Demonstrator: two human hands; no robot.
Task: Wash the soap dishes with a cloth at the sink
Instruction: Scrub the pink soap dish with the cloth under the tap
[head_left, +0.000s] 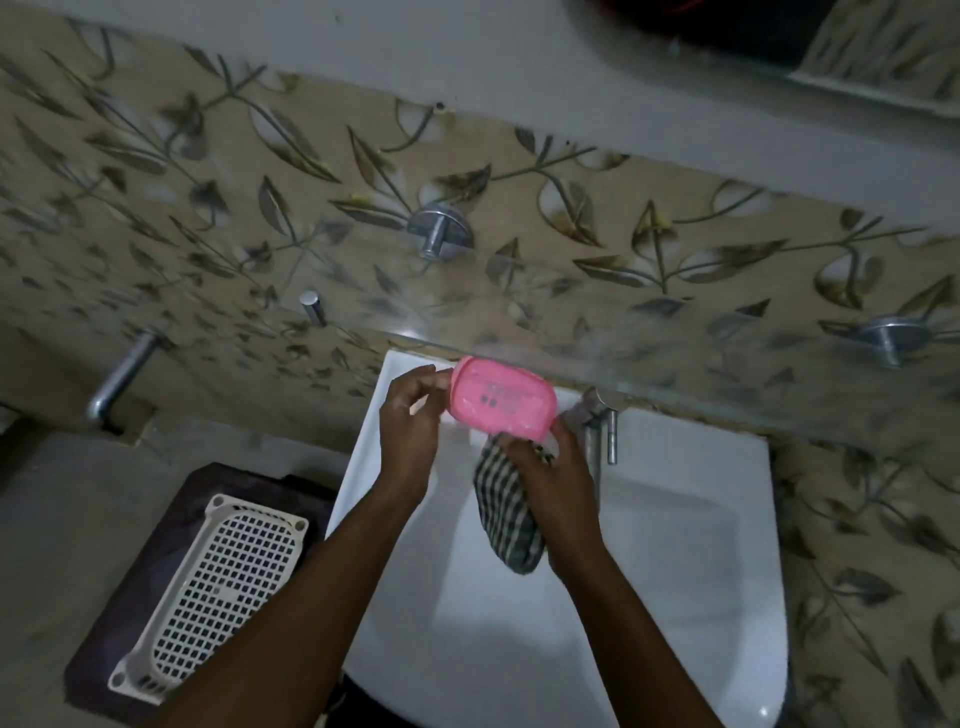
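A pink soap dish (501, 397) is held above the back of the white sink (675, 519), its underside with small slots facing me. My left hand (408, 426) pinches its left end with fingertips and thumb. My right hand (550, 467) grips the dish's lower right edge and also holds a dark checked cloth (506, 519), which hangs down over the basin. The tap (600, 421) stands just to the right of my right hand, partly hidden by it.
A glass shelf (597, 358) on metal brackets runs along the patterned tiled wall just above the dish. A white perforated plastic basket (218, 587) lies on a dark stand left of the sink. A metal pipe (122, 374) sticks out of the wall at left.
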